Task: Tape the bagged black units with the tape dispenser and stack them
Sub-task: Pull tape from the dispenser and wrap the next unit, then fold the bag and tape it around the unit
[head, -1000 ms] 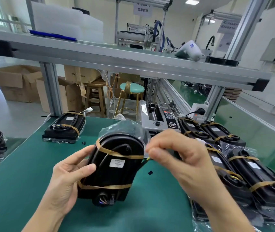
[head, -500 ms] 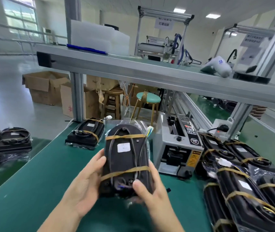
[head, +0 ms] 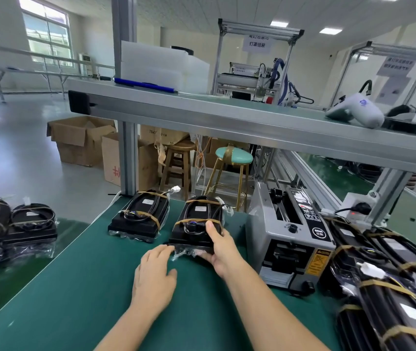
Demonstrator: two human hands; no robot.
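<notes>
On the green table (head: 75, 300), toward its far edge, a taped, bagged black unit (head: 196, 225) lies flat just beside a second unit (head: 139, 217), the two apart. The right hand (head: 221, 247) grips the unit's near right corner, thumb on top beside the tan tape band; the left hand (head: 155, 273) lies with fingers relaxed, fingertips touching the crumpled bag at the near edge. Each unit bears a white label, its print too small to read. The tape dispenser (head: 288, 239) stands just right of the held unit, with a round black badge and a yellow warning sticker, both illegible. Further taped units (head: 384, 287) crowd the table's right side; others (head: 12, 224) sit on a separate surface to the left. A box (head: 161, 134) under the shelf reads "75x…0 CM". Bare green mat lies open between the hands and the table's near edge.
</notes>
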